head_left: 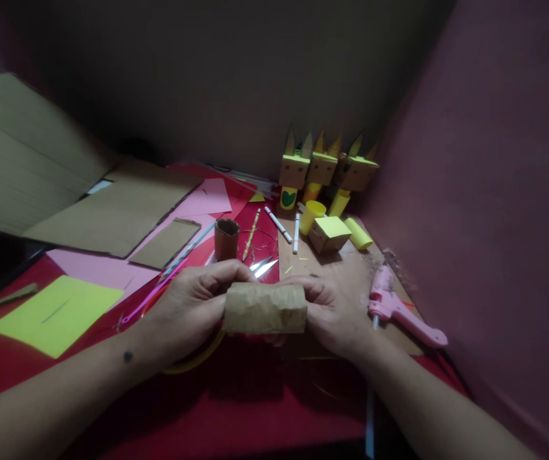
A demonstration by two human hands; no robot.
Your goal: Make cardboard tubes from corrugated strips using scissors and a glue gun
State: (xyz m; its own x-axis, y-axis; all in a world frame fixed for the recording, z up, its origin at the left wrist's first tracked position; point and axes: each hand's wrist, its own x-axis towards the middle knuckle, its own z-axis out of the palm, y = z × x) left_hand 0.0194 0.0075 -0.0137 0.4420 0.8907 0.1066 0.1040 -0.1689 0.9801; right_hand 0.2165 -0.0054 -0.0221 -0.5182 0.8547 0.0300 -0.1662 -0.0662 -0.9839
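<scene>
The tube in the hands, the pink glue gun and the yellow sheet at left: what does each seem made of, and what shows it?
Tube: probably matt brown paper or thin card; its surface is creased.
Glue gun: likely hard, smooth plastic; its curved handle looks moulded.
Yellow sheet: matt paper or thin card; flat with straight edges.

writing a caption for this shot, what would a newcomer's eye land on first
Probably the three box-headed figures standing at the back, right of centre. Next comes the brown tube in the middle, held between the left hand and right hand. The bright yellow sheet at left and pink glue gun at right also stand out.
</scene>
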